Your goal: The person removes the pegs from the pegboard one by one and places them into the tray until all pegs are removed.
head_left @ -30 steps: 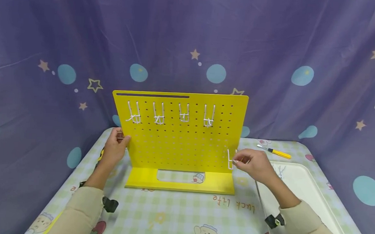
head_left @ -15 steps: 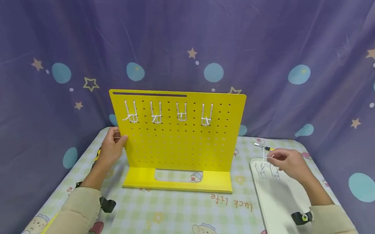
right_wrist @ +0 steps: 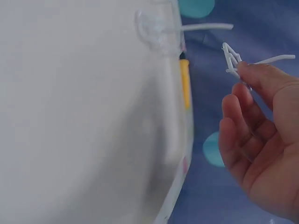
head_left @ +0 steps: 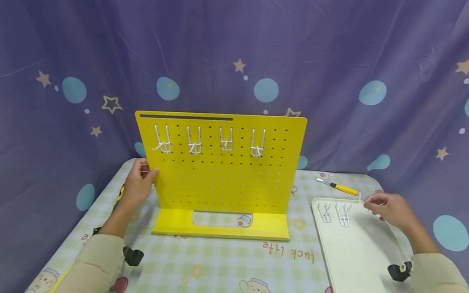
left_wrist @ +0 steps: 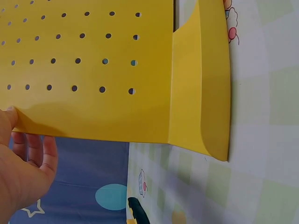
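A yellow pegboard [head_left: 220,181] stands upright on the table, several white wire hooks [head_left: 257,143] hanging in a row near its top. My left hand [head_left: 137,187] grips its left edge; in the left wrist view the thumb lies on the face and the fingers [left_wrist: 35,149] are behind the edge. My right hand [head_left: 391,212] is over the far right end of the cream tray [head_left: 368,271]. Between its thumb and fingertips it pinches a white wire hook [right_wrist: 229,58]. Two more wire hooks [head_left: 342,215] lie in the tray, left of that hand.
A screwdriver with a yellow handle [head_left: 345,189] lies on the checked tablecloth [head_left: 194,269] behind the tray. Beyond the table hangs a purple curtain [head_left: 221,38]. A yellow and black object [head_left: 120,192] is partly hidden by the left forearm.
My right hand has carried the wire hook away from the pegboard's lower right corner, rightward to over the tray. My left hand has stayed on the board's edge.
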`<action>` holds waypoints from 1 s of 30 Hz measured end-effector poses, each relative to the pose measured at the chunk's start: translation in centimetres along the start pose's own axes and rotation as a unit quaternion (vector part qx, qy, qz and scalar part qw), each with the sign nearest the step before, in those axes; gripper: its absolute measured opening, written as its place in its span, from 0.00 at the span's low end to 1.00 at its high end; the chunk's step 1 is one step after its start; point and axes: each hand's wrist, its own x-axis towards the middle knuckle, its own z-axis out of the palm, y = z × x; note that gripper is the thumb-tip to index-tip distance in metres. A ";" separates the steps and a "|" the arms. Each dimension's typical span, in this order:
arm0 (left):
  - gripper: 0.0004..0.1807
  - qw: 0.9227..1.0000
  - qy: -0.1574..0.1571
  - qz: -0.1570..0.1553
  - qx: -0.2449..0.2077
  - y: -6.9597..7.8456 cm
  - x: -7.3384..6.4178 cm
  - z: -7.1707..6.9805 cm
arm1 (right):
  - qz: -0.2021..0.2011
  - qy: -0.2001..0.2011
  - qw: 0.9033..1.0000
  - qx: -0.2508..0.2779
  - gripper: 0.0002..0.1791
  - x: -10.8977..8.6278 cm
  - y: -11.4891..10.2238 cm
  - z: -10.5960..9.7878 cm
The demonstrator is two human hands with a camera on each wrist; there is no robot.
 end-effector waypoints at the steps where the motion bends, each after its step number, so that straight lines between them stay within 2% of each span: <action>1: 0.21 1.000 -0.001 0.000 0.002 0.0 0.0 0.0 | 0.002 -0.004 1.000 -0.006 0.14 0.0 0.5 0.1; 7: 0.20 1.000 -0.002 0.004 0.003 -0.2 0.2 -0.1 | 0.005 -0.014 0.999 -0.035 0.10 0.2 2.8 1.4; 11: 0.20 1.000 0.000 0.006 -0.003 -0.2 0.2 0.0 | -0.012 -0.010 0.998 -0.057 0.07 0.4 3.6 2.2; 17: 0.21 1.000 -0.003 0.005 0.004 0.0 0.1 0.0 | -0.021 -0.028 0.998 -0.053 0.05 0.6 3.9 2.6; 22: 0.21 1.000 -0.001 0.002 0.007 0.1 0.0 0.0 | -0.025 -0.024 0.997 -0.066 0.04 0.5 3.8 2.6; 30: 0.20 1.000 0.000 0.000 0.006 0.1 -0.1 0.1 | 0.006 -0.030 0.998 -0.060 0.09 0.4 4.3 2.6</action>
